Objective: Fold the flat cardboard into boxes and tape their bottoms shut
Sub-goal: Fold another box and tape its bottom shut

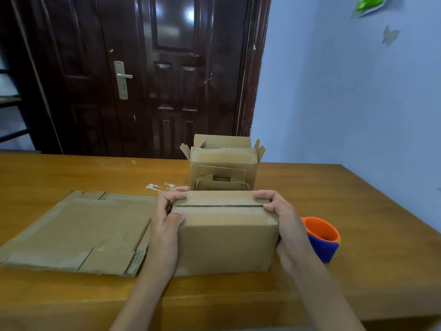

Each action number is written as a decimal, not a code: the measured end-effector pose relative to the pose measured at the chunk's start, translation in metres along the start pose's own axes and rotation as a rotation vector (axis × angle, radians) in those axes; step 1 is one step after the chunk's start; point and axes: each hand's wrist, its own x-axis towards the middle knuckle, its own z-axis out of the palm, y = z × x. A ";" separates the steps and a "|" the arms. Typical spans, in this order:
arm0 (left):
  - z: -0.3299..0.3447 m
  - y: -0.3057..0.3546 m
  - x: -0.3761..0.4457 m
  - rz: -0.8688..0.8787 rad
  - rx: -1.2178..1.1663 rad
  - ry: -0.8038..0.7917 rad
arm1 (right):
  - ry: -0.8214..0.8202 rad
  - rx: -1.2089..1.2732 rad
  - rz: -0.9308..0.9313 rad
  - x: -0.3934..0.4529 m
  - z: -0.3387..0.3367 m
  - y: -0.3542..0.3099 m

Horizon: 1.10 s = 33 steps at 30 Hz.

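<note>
Folded box (pixel 226 232) stood near-centre on tabletop (pixel 358 211), flaps closed. Left hand (pixel 167 220) and right hand (pixel 284 216) gripped its ends, fingers curled over top. Flat cardboard (pixel 76 232) lay left; open box (pixel 224 163) stood behind.

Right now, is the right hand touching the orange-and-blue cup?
Apart. Head view shows a strip of wooden table between the right hand, gripping the closed cardboard box, and the orange-and-blue cup.

On the table (pixel 71 297), flat cardboard (pixel 78 232) lies left of the box (pixel 226 240), a cup (pixel 322 237) right.
</note>
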 end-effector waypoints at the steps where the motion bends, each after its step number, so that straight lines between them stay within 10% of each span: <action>1: 0.000 0.000 0.000 0.001 0.003 0.002 | 0.008 -0.004 -0.008 0.000 0.001 0.001; 33: -0.005 -0.007 -0.006 0.056 0.174 -0.045 | -0.155 -0.190 0.076 0.009 -0.014 -0.022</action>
